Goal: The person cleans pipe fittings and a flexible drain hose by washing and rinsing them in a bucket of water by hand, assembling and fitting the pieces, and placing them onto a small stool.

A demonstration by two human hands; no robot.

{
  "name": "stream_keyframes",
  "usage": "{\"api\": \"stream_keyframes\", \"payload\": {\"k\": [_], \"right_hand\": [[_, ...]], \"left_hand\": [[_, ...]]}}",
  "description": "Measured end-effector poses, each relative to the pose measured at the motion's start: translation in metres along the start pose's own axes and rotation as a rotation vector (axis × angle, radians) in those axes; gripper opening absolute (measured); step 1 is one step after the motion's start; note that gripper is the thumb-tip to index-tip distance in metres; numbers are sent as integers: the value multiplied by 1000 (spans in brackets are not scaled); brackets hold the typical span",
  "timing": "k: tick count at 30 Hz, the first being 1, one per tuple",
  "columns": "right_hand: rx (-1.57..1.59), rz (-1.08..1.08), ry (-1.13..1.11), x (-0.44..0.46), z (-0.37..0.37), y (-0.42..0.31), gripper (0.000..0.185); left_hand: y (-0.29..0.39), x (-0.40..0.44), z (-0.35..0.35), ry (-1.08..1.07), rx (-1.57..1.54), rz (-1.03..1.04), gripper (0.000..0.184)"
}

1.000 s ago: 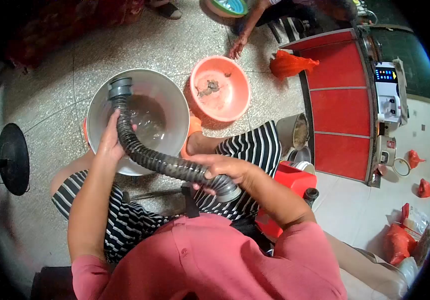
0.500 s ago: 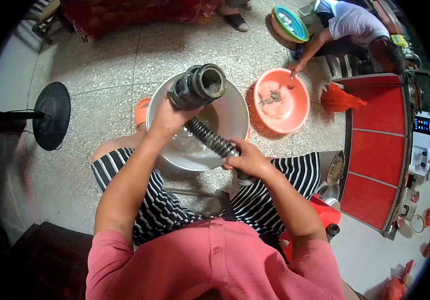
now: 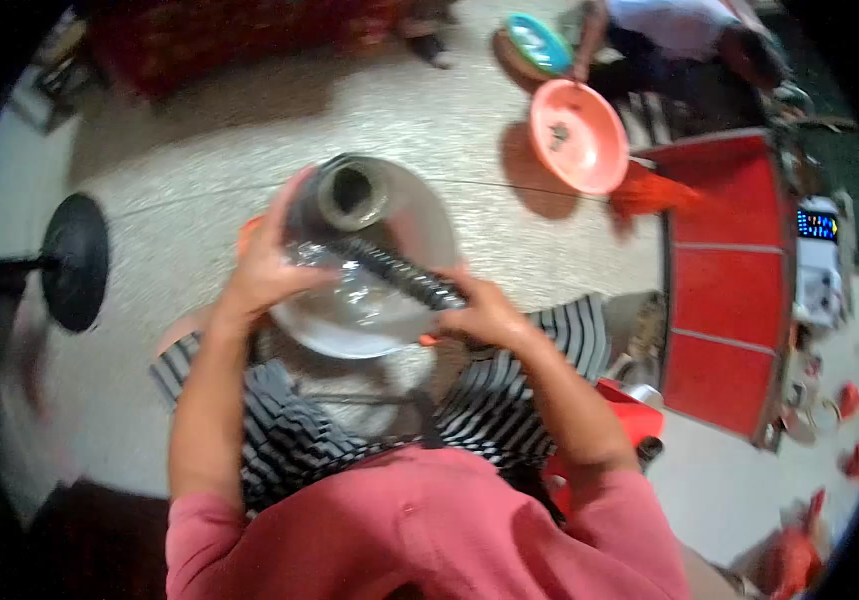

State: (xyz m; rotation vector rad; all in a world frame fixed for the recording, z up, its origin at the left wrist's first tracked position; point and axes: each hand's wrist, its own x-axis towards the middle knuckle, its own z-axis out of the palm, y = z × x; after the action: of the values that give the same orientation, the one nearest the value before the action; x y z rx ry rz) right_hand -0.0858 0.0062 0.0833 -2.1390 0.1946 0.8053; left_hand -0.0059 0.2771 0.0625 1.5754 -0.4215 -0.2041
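Observation:
My left hand (image 3: 268, 272) is wrapped around the side of a dark, hollow pipe fitting (image 3: 353, 196) whose round open end faces up. From the fitting runs a ribbed, dark corrugated hose (image 3: 398, 272), slanting down to the right. My right hand (image 3: 482, 312) grips the hose's other end, its fingers curled around it; that end is partly hidden. Both parts are held over a large white basin (image 3: 342, 345) between my knees, with shiny water inside. Motion blurs the fitting and my left fingers.
At upper right, a person (image 3: 675, 25) bends over, a hand on the rim of a pink basin (image 3: 600, 160) with dark debris inside. Behind it sits a blue-green basin (image 3: 540, 42). A red tiled counter (image 3: 725, 285) stands right, a round black stand base (image 3: 75, 262) left.
The fitting has moved lower and left, and the hose with it. The other person has lifted and tilted the pink basin toward the back. My view has shifted slightly.

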Motion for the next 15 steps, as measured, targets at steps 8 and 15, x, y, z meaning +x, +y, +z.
{"api": "stream_keyframes", "payload": {"k": [8,15], "right_hand": [[-216,-136,38,-3,5,5,64],[-190,-201,-72,42,39,15,64]], "left_hand": [[-2,2,3,118,256,9,60],[-9,9,14,191,325,-25,56]]}}
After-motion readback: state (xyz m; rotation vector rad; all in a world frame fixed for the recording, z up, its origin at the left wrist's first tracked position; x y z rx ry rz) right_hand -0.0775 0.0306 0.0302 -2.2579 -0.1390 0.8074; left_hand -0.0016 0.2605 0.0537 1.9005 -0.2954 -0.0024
